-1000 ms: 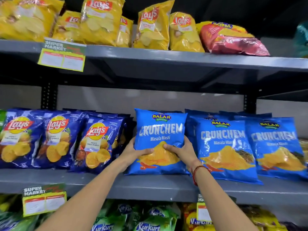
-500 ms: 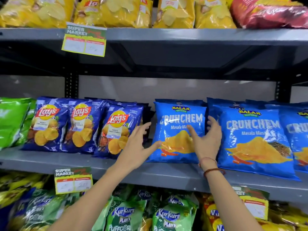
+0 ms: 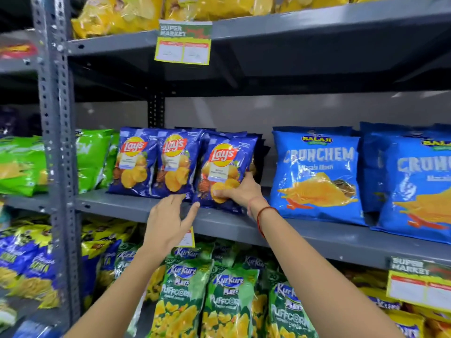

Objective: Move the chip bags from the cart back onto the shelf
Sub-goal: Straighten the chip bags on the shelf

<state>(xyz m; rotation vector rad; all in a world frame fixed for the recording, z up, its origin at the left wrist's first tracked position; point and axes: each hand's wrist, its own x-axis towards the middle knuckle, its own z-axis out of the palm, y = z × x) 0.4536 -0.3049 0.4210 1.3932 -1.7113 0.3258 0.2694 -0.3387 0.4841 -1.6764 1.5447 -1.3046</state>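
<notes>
Three dark blue Lay's bags stand in a row on the grey middle shelf (image 3: 136, 207). My right hand (image 3: 238, 191) grips the lower right part of the rightmost Lay's bag (image 3: 225, 167), thumb on its front. My left hand (image 3: 170, 220) is open, fingers spread, just below the bottom edges of the middle Lay's bag (image 3: 174, 164) and the rightmost one. To the right stands the light blue Crunchem bag (image 3: 317, 172), with nothing touching it. The cart is out of view.
More Crunchem bags (image 3: 415, 181) stand further right, green bags (image 3: 92, 157) to the left past the leftmost Lay's bag (image 3: 133, 162). A perforated grey upright post (image 3: 57, 118) divides the bays. Yellow bags fill the top shelf; green Kurkure bags (image 3: 231, 296) fill the lower one.
Both hands let go of the Crunchem bag and moved left to the Lay's bags. My right hand has taken hold of the rightmost Lay's bag. The view shifted left and down.
</notes>
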